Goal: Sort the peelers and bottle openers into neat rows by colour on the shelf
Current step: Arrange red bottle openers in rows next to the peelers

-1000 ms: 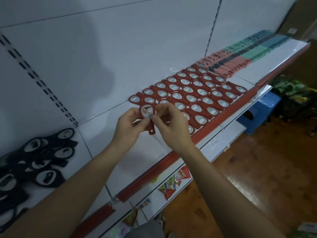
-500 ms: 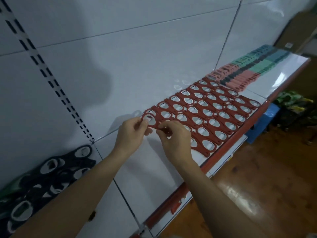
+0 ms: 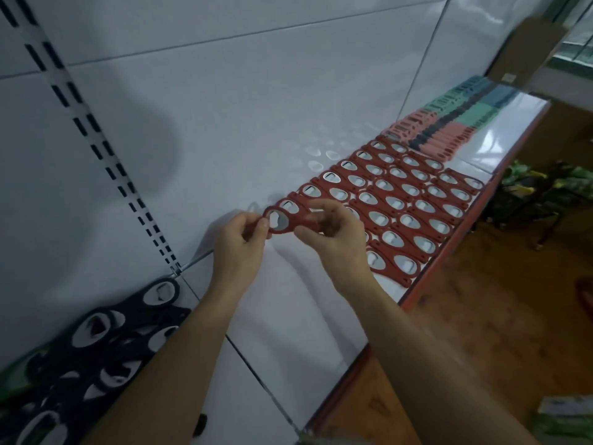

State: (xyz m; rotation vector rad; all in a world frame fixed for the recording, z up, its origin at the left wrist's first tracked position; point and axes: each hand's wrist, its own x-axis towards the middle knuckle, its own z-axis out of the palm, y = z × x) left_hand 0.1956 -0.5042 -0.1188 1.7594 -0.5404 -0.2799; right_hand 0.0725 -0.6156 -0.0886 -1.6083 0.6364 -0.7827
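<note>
A loose heap of black bottle openers (image 3: 96,332) lies far left on the shelf (image 3: 288,316). The left hand (image 3: 239,248), wrist bent up, pinches the round head of a red bottle opener (image 3: 282,221); the right hand (image 3: 333,239) curls its fingers round the handle. Its long axis runs left to right, head leftward, at the left end of the red rows (image 3: 401,200)
</note>
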